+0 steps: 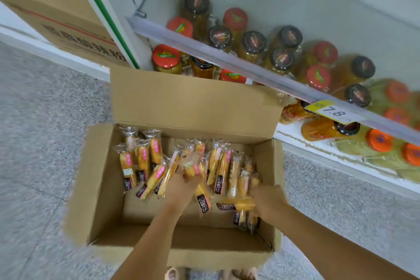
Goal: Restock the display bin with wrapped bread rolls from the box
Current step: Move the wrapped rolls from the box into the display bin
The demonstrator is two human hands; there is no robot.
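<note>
An open cardboard box (pixel 100 179) stands on the floor below me, holding several wrapped bread rolls (pixel 143 161) in clear wrappers with pink and dark labels. My left hand (pixel 181 185) reaches into the middle of the box and grips a bunch of rolls (pixel 193 169). My right hand (pixel 267 202) is at the box's right side, its fingers closed around rolls (pixel 238 206) lying crosswise. The fingers of both hands are partly hidden by wrappers and motion blur. No display bin is in view.
White shelves (pixel 227 57) to the right carry jars with red, black and orange lids, and a yellow price tag (pixel 329 111) reads 7.8. Stacked cartons (pixel 59 11) stand at the upper left. Grey speckled floor surrounds the box. My sandalled feet (pixel 211 274) show beneath it.
</note>
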